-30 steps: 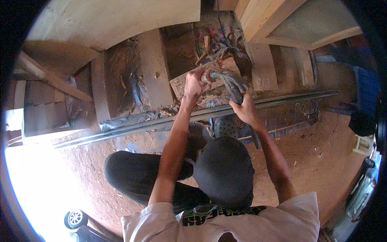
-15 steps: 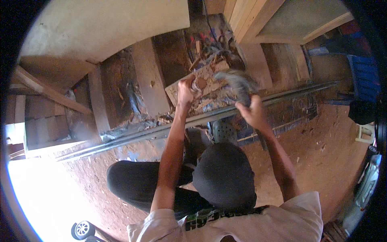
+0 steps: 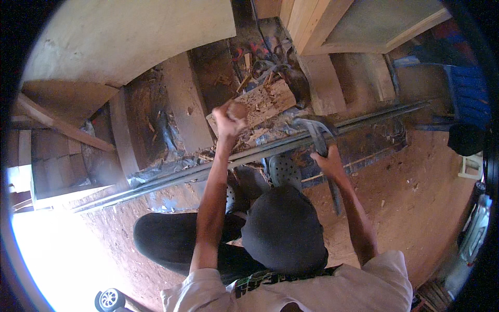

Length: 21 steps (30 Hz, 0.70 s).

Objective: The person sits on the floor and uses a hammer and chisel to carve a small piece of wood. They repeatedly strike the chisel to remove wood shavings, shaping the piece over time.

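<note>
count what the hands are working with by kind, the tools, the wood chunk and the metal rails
Grey steel claw hammer, gripped by the right hand: 1
Splintered pale wood block, held by the left hand: 1
Long grey metal rail: 1
Total: 3

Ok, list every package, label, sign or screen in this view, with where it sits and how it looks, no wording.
No packages, signs or screens show.
Printed patch: on the person's shirt front at the lower edge, a band of green and white marks on black, partly hidden by the dark knee.
Blue ribbed thing: at the right rim, too blurred to tell its kind.
</note>
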Motion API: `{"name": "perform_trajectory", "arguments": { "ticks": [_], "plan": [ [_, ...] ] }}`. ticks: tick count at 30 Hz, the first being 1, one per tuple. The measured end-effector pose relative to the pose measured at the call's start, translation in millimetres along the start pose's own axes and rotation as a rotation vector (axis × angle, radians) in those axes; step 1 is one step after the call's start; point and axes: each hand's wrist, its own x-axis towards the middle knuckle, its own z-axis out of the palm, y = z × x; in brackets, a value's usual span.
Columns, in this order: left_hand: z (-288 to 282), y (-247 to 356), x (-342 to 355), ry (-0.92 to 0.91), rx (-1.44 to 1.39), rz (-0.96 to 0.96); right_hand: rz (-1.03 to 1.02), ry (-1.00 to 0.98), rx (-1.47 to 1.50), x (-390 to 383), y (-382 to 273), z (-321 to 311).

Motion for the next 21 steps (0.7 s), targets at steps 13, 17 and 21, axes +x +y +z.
{"name": "perform_trajectory", "arguments": {
  "ticks": [13,17,21],
  "plan": [
    [10.0,4.9,28.0,-0.144,0.129,0.083,0.151,-0.128,0.195,-47.9,34.2,30.7],
    [23.9,-9.7,5.7,-0.423,0.315,0.055,-0.197,0.12,0.034,-46.3,24.6,27.5],
    [25.9,-6.1,3.6,-0.457,0.398,0.054,-0.048,0.047,0.158,-47.7,-12.2,10.1]
  ]
}}
